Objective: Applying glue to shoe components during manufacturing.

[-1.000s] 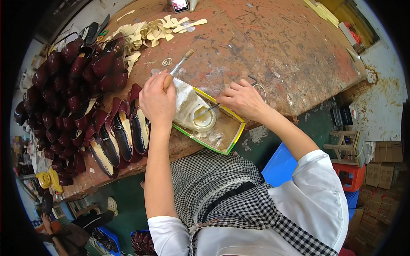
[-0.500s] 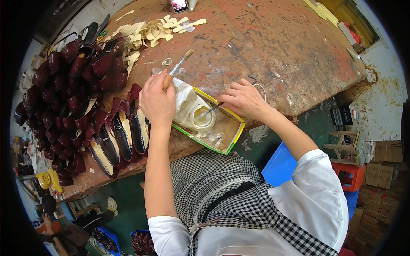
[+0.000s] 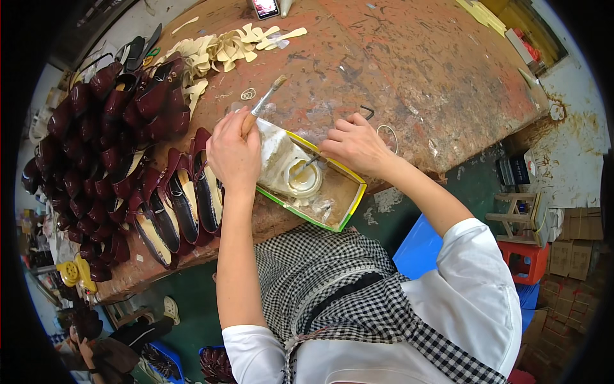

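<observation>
My left hand (image 3: 234,148) is closed around the wooden handle of a brush (image 3: 263,102), bristles pointing up and away. It rests at the left edge of a shallow cardboard box (image 3: 348,214) with yellow and green rims. Inside the box lies a whitish, smeared plastic container (image 3: 275,150) with a round opening. My right hand (image 3: 355,144) pinches a thin dark rod (image 3: 312,161); its lower end dips into the pale contents of that opening. A bent dark end shows beyond my fingers. Just left of my left hand, several dark red shoes (image 3: 185,198) stand in a row.
A heap of glossy dark red shoes (image 3: 102,147) covers the table's left side. Cream shoe-shaped pieces (image 3: 224,48) lie behind it, near a phone (image 3: 266,8). A blue bin (image 3: 419,246) and a red stool (image 3: 523,261) stand right. Another person (image 3: 96,355) is at lower left.
My right hand has shifted slightly left and up, and the rod moved with it in the opening. My left hand and the brush have barely moved.
</observation>
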Action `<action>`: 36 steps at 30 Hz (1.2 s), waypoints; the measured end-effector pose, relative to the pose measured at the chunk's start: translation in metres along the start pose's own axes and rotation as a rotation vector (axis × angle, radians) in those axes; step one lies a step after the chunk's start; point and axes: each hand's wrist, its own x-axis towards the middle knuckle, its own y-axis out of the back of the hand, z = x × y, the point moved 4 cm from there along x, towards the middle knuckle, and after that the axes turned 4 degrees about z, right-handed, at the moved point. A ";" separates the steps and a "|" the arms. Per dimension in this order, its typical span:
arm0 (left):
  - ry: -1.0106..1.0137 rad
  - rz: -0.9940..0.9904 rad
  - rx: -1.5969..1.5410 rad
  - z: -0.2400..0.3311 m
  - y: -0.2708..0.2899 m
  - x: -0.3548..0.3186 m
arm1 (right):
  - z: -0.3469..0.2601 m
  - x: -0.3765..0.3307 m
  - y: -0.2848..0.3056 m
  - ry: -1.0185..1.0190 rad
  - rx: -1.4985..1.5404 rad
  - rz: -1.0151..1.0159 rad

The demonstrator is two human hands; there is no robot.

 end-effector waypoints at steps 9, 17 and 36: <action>0.005 -0.003 0.004 0.000 0.001 0.000 | 0.009 -0.001 0.005 -0.059 0.100 -0.092; -0.002 0.005 -0.002 -0.001 -0.001 0.000 | 0.011 -0.006 -0.008 -0.022 0.052 0.024; 0.002 -0.005 0.005 -0.002 -0.001 0.001 | 0.015 0.003 -0.011 -0.024 0.089 0.019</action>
